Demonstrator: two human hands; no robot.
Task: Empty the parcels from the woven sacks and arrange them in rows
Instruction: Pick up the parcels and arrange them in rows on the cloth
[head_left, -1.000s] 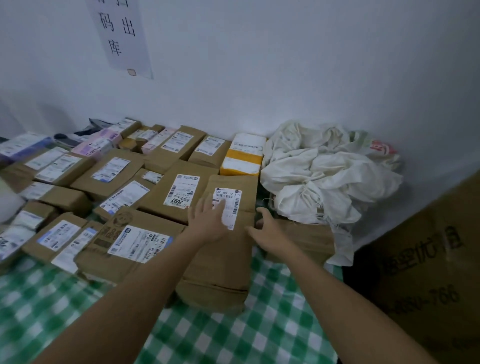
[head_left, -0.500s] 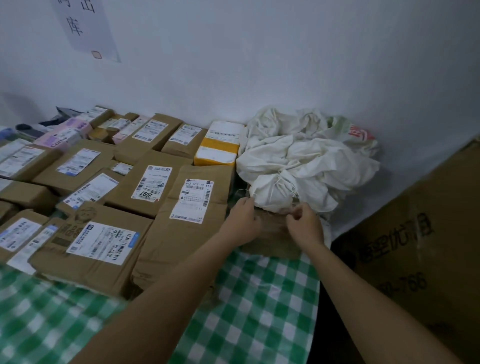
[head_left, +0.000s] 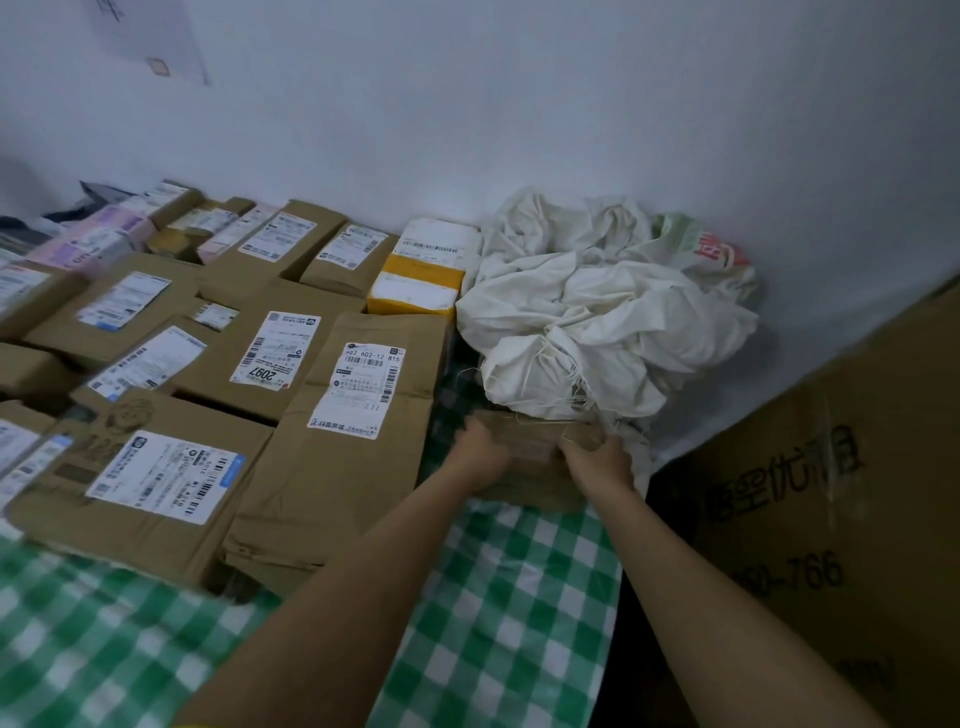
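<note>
Both hands grip the brown parcel (head_left: 535, 457): my left hand (head_left: 480, 457) at its 9 o'clock end, right hand (head_left: 597, 462) at 3. Long axis runs 9–3, tucked under the woven sacks (head_left: 597, 322) at 12.

Checked table (head_left: 498, 623): parcels (head_left: 358, 415), sacks (head_left: 587, 322).

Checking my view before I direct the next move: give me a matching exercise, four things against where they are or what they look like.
Things:
1. yellow-and-white parcel
2. heap of white sacks
3. brown parcel held by both hands
4. big carton with dark print

Places or looks:
A. partly under the sack heap
B. far right, off the checked cloth
C. against the wall, left of the sacks
D. crumpled, loose threads hanging

Pairs: 1-C, 2-D, 3-A, 4-B
</note>
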